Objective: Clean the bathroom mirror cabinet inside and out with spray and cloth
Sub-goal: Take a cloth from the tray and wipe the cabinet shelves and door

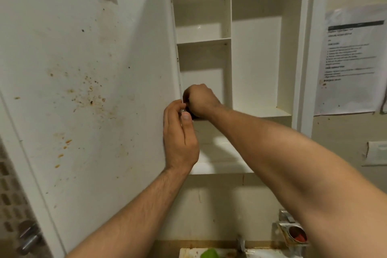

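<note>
1. Head view: left hand [180, 138] pinches the open cabinet door [88, 81] edge, likely steadying it.
2. Right hand [200, 100], fingers clenched on something dark (cloth, perhaps), works the hinge corner.

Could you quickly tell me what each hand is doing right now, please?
Left hand: fingers on the cabinet door edge.
Right hand: closed on something dark; cannot tell what.

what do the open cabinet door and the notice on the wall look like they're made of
Cabinet door: likely glossy white laminate or painted board; it shows light glare and brown speckled stains. Notice: thin printed paper, wrinkled, with curling edges.
</note>
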Demonstrator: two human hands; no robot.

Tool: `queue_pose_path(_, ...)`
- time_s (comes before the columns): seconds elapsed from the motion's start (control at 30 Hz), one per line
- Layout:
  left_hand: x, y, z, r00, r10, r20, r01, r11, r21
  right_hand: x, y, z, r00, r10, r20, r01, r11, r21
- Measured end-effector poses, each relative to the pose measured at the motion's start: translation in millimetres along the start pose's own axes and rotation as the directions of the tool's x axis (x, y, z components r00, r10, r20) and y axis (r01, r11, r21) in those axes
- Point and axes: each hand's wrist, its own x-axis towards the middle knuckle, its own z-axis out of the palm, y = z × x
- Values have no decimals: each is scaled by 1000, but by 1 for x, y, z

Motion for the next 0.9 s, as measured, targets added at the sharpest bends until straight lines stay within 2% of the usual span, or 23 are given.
queue_pose_path(0.03, 0, 0, 0, 1000, -5, 18, 5, 1000, 11, -2, 6, -4, 997, -55, 60, 59, 996, -69)
queue_pose_path(0.1, -1, 0, -2, 999, -18, 42, 17, 999, 27, 0, 16, -18, 981, -110, 163, 158, 934, -319)
queue_pose_path(0.2, -1, 0, -3, 998, -24, 65, 22, 999, 34, 6, 25, -41, 969, -69, 235, 208, 741, -639)
queue_pose_path(0.27, -2, 0, -4, 997, -33, 76, 30, 999, 39, 4, 23, -40, 965, -39, 260, 220, 662, -717)
queue_pose_path(0.37, -2, 2, -2, 997, -48, 68, 45, 998, 37, -1, 17, -27, 966, -7, 260, 204, 644, -737)
queue_pose_path(0.47, -2, 0, -5, 996, -38, 79, 35, 998, 45, -2, 20, -19, 984, 8, 177, 114, 735, -669)
queue_pose_path(0.53, -2, -1, -5, 994, -47, 98, 42, 997, 57, 0, 25, -19, 995, 17, 97, 38, 845, -533)
queue_pose_path(0.6, -3, -3, -4, 994, -52, 100, 46, 997, 58, 3, 19, -18, 998, 9, 67, 11, 957, -288)
queue_pose_path(0.67, -4, -6, -2, 992, -59, 107, 53, 997, 57, 0, 10, -13, 994, -50, 93, 52, 998, -19)
queue_pose_path(0.7, -4, -6, 0, 992, -60, 113, 53, 997, 61, -4, 9, -11, 989, -89, 120, 87, 996, 17)
queue_pose_path(0.77, -5, -5, 1, 988, -68, 142, 53, 993, 106, -12, 13, -10, 971, -128, 202, 143, 988, -64)
queue_pose_path(0.8, -5, -5, 2, 983, -73, 168, 50, 989, 139, -14, 18, -14, 965, -115, 236, 156, 974, -166)
queue_pose_path(0.83, -6, -4, 3, 975, -83, 204, 47, 983, 177, -15, 25, -20, 966, -78, 248, 154, 942, -300)
queue_pose_path(0.9, -6, -3, 1, 959, -95, 267, 14, 957, 289, -16, 29, -33, 969, -25, 247, 164, 810, -563)
